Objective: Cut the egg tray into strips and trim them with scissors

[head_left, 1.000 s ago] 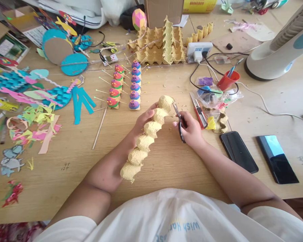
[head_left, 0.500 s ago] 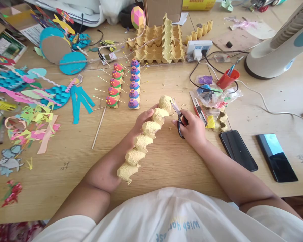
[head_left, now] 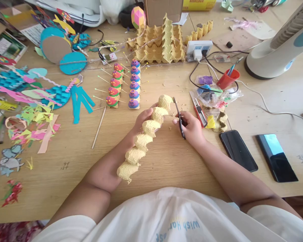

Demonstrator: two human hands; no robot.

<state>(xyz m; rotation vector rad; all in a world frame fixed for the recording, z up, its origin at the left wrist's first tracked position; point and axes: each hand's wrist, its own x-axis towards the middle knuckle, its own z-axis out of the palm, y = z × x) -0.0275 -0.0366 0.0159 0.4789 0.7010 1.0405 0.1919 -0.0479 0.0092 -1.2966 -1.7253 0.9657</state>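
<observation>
A pale yellow egg-carton strip (head_left: 143,142) of several humped cups runs slantwise in front of me. My left hand (head_left: 143,120) is closed around its upper part from the left side, with some fingers hidden beneath. In my right hand (head_left: 190,127) is a pair of black-handled scissors (head_left: 177,109), their blades pointing away from me beside the far cup's right edge. The blades look nearly edge-on, and whether they touch the carton I cannot tell. Small carton scraps (head_left: 172,115) lie on the table between the hands.
Two rows of painted egg-carton caterpillars, red-green (head_left: 113,91) and purple (head_left: 134,84), stand beyond my left hand. A utility knife (head_left: 200,112), clay bags (head_left: 209,89) and two phones (head_left: 238,150) lie to the right. Egg trays (head_left: 151,43) and a power strip (head_left: 199,47) sit farther back.
The scissors have turned in my right hand, so their blades now look thinner and stand slightly right of the far cup. My left hand and the strip have hardly moved.
</observation>
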